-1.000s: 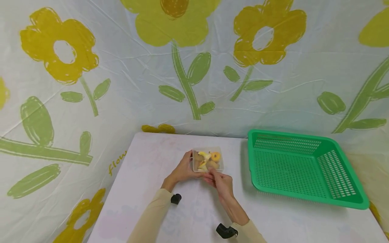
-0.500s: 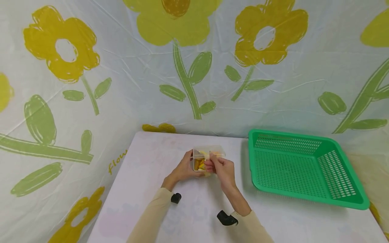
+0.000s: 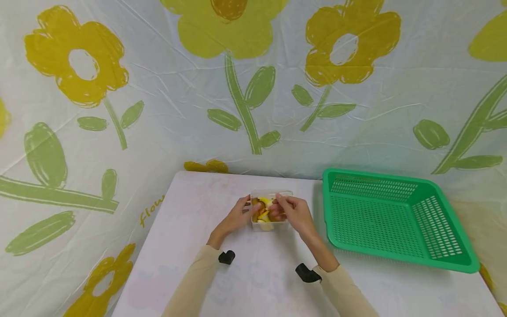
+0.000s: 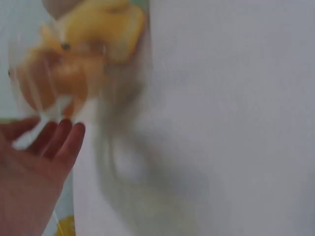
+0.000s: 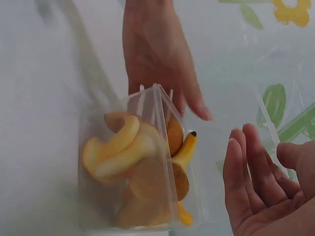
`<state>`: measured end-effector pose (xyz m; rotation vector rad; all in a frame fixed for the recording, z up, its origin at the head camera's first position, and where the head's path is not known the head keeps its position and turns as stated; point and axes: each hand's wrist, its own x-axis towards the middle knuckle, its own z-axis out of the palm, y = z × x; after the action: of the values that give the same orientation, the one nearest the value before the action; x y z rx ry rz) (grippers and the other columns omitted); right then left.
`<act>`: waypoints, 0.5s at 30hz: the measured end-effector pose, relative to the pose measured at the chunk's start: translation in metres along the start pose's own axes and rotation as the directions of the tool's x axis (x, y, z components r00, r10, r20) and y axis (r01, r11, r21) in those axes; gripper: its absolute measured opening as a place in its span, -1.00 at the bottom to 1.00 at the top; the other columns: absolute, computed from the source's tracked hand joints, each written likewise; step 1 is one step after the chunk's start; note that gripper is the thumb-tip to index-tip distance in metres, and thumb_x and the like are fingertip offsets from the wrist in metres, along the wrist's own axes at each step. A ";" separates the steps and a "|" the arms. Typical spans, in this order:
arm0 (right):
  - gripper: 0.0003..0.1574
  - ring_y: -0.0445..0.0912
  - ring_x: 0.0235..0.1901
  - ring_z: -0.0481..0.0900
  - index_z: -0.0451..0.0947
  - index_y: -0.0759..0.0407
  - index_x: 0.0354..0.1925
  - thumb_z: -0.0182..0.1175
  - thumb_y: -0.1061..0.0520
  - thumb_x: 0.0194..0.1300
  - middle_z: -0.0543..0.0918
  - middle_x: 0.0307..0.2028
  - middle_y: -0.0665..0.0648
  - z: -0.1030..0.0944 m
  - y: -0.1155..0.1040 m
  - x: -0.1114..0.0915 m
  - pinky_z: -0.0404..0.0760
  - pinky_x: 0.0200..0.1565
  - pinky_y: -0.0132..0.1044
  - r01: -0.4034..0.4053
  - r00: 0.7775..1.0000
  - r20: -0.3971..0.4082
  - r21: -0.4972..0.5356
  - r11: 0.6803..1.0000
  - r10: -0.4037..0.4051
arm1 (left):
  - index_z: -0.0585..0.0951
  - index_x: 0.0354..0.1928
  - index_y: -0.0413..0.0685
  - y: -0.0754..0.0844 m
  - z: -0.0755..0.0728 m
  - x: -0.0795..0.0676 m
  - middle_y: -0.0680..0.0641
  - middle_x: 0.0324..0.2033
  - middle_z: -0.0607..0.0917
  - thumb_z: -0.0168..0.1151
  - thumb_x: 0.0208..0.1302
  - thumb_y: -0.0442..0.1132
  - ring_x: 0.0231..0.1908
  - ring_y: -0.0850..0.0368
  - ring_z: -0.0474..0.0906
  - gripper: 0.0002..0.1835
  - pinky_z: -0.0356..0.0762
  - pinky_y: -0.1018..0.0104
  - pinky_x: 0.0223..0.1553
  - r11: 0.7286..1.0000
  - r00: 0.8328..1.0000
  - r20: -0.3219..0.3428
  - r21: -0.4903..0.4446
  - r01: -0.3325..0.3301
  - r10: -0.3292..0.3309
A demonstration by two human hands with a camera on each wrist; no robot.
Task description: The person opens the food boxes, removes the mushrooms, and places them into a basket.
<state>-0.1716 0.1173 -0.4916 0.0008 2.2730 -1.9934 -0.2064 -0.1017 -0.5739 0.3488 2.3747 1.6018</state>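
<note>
Held by the left hand [image 3: 239, 216], thumb over its left wall, is a clear box [image 3: 266, 227] toward the table's [image 3: 190, 233] far edge, with room on its left. Its yellow and brown pieces [image 3: 263, 215] are partly hidden by the right hand [image 3: 296, 214]; whether anything is pinched there cannot be told. Further right, a gap is left before the basket [image 3: 376, 220].

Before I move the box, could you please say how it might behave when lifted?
The box will probably keep its shape, since it looks straight-sided. Being smooth-looking, it may be slightly slippery. The rounded yellow pieces inside could shift if it tilts.
</note>
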 end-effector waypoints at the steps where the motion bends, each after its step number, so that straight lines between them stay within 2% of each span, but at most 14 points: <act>1: -0.44 0.13 -0.27 0.75 0.66 0.49 -0.05 0.14 -0.06 0.56 0.74 -0.24 0.40 0.000 -0.001 0.001 0.74 -0.24 -0.26 0.012 1.000 0.002 -0.006 1.000 -0.012 | 0.20 0.56 -0.22 0.003 0.001 0.000 -0.25 0.43 0.30 0.07 0.55 0.14 0.35 -0.14 0.34 -0.22 0.36 -0.05 0.36 1.000 0.999 -0.032 -0.009 -0.006 0.006; 5: -0.48 0.14 -0.26 0.74 0.67 0.44 -0.08 0.14 -0.05 0.57 0.75 -0.24 0.36 -0.001 -0.006 0.006 0.75 -0.21 -0.24 0.039 0.999 0.005 -0.025 0.999 -0.039 | 0.33 0.46 -0.32 0.015 0.003 -0.001 -0.33 0.28 0.39 0.04 0.60 -0.04 0.14 -0.17 0.46 -0.40 0.49 -0.08 0.19 0.999 0.986 -0.164 -0.016 -0.029 0.026; 8: -0.47 0.18 -0.26 0.75 0.68 0.43 -0.11 0.14 -0.07 0.56 0.75 -0.28 0.32 -0.002 -0.009 0.013 0.76 -0.21 -0.19 0.048 0.999 -0.003 -0.035 0.998 -0.048 | 0.36 0.42 -0.36 0.021 0.005 -0.001 -0.36 0.21 0.44 0.09 0.56 -0.20 0.01 -0.17 0.49 -0.47 0.53 0.01 0.06 0.998 0.973 -0.229 -0.044 -0.036 0.025; 10: -0.44 0.21 -0.25 0.75 0.68 0.44 -0.12 0.14 -0.09 0.56 0.76 -0.30 0.29 -0.002 -0.010 0.018 0.76 -0.21 -0.13 0.050 0.999 -0.014 -0.037 0.998 -0.051 | 0.39 0.40 -0.37 0.023 0.007 0.000 -0.38 0.16 0.46 0.09 0.53 -0.28 -0.06 -0.13 0.50 -0.50 0.55 0.10 -0.03 0.998 0.966 -0.257 -0.060 -0.029 0.013; 15: -0.37 0.20 -0.26 0.77 0.68 0.45 -0.14 0.15 -0.16 0.53 0.78 -0.33 0.26 -0.002 -0.012 0.030 0.75 -0.16 0.00 0.039 0.998 -0.044 -0.036 0.999 -0.040 | 0.43 0.38 -0.36 0.024 0.012 0.000 -0.34 0.14 0.46 0.10 0.49 -0.37 -0.14 -0.01 0.49 -0.52 0.55 0.28 -0.15 0.996 0.963 -0.267 -0.086 -0.001 -0.022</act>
<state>-0.2023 0.1155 -0.4820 -0.0023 2.3536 -1.9914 -0.2006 -0.0827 -0.5560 0.1064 2.4825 1.8422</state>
